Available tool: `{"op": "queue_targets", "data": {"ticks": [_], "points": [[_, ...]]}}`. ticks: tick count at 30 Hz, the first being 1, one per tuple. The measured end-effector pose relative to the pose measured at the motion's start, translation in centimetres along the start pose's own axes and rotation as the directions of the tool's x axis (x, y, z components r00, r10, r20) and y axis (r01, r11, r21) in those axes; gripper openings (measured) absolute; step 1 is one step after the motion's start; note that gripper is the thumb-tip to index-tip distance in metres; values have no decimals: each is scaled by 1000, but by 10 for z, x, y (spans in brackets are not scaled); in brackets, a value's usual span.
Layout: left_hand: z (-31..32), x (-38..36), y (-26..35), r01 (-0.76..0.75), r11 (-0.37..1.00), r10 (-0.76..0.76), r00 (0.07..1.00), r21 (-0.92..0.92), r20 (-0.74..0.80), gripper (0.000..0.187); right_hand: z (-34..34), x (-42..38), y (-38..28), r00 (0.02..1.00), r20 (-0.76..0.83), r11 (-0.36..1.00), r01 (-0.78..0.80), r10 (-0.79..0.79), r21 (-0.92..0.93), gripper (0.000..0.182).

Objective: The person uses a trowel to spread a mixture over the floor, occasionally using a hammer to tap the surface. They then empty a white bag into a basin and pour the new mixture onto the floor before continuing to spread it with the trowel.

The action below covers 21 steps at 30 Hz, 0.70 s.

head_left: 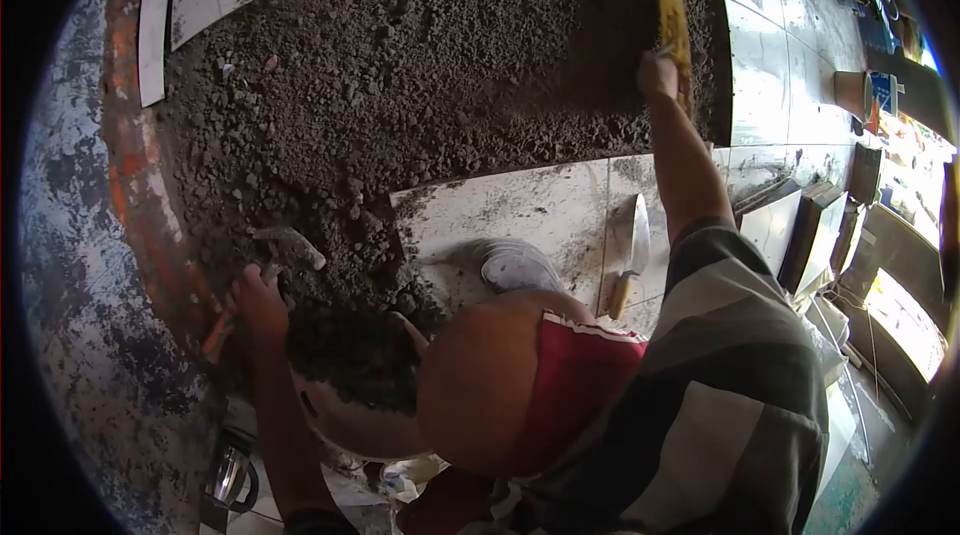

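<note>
My right hand (657,75) is closed around a yellow float (674,20), which stands on edge over the far right end of the grey, crumbly mortar bed (400,65). Close to the float, the mortar looks smoother and darker. At the lower left, my left hand (262,307) is curled low over the mortar by the brick edge. A reddish, handle-like piece (215,337) shows beside it, but I cannot make out what the fingers hold. Just beyond this hand a grey, mortar-coated tool (290,245) lies on the mortar.
White tiles (500,205) border the mortar. A trowel with a wooden handle (622,295) lies near my right knee. A basin (350,435) of dark mix stands below my left hand, near a metal jug (230,475). Stacked tiles (800,225) lean at right; a worn wall (80,265) runs along the left.
</note>
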<state>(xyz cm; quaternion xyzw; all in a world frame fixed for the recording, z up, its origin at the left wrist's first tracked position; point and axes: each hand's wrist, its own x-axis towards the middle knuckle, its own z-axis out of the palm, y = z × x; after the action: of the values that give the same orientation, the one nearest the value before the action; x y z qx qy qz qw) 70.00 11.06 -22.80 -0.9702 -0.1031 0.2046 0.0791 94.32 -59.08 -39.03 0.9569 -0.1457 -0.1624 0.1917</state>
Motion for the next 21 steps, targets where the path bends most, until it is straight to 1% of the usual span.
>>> {"op": "queue_targets", "data": {"ticks": [2,3,4,5,7,8,9,10,11,13,14,15,16,17,18,20,21], "points": [[8,-21,-1,62,987,-68,997,-147,-36,37,5,-13,-39,973,-16,960,225,-230,-167,33],[14,-32,-5,71,965,-84,996,-252,-41,38,5,-22,-51,969,-91,972,232,-230,16,33],[21,-44,-8,79,931,-102,994,-355,-47,39,4,-31,-63,959,-166,946,259,-229,195,33],[24,-52,-11,86,886,-121,991,-455,-49,40,-45,-71,-84,936,-257,939,290,-239,185,32],[7,-67,-2,153,873,-169,986,-462,7,39,-86,-85,-89,934,-249,936,305,-257,176,33],[-3,-77,4,190,866,-195,980,-462,37,39,-87,-70,-78,952,-149,939,292,-267,180,34],[-8,-86,8,219,857,-230,973,-466,35,38,-85,-55,-68,960,-47,943,279,-275,183,36],[-13,-93,14,244,848,-260,965,-470,32,37,-82,-44,-57,995,-32,922,98,-93,375,34],[-16,-99,16,264,839,-285,958,-475,29,36,-64,-29,-45,996,-42,933,84,-74,349,29],[-20,-105,17,285,749,-278,955,-598,106,35,-26,2,-22,997,-63,953,52,-35,297,21],[-20,-103,22,292,696,-264,954,-656,144,35,-29,-1,-36,983,-61,985,172,-171,10,18],[-22,-100,29,290,700,-261,954,-653,145,35,-41,-18,-51,941,-103,929,293,-322,-228,19],[-25,-99,37,294,706,-264,953,-644,146,34,-59,-44,-71,874,-100,805,387,-476,-450,21],[-28,-98,42,300,713,-270,952,-634,146,33,-70,-65,-93,782,-22,630,485,-623,-606,19],[-28,-96,46,270,688,-256,959,-674,123,32,-82,-80,-103,673,80,418,543,-735,-729,17],[-27,-94,50,212,637,-224,971,-742,85,29,-114,-111,-86,761,211,356,506,-614,-786,15],[-31,-93,51,208,632,-212,973,-746,91,28,-91,-100,-65,842,40,617,426,-538,-662,14]]}}
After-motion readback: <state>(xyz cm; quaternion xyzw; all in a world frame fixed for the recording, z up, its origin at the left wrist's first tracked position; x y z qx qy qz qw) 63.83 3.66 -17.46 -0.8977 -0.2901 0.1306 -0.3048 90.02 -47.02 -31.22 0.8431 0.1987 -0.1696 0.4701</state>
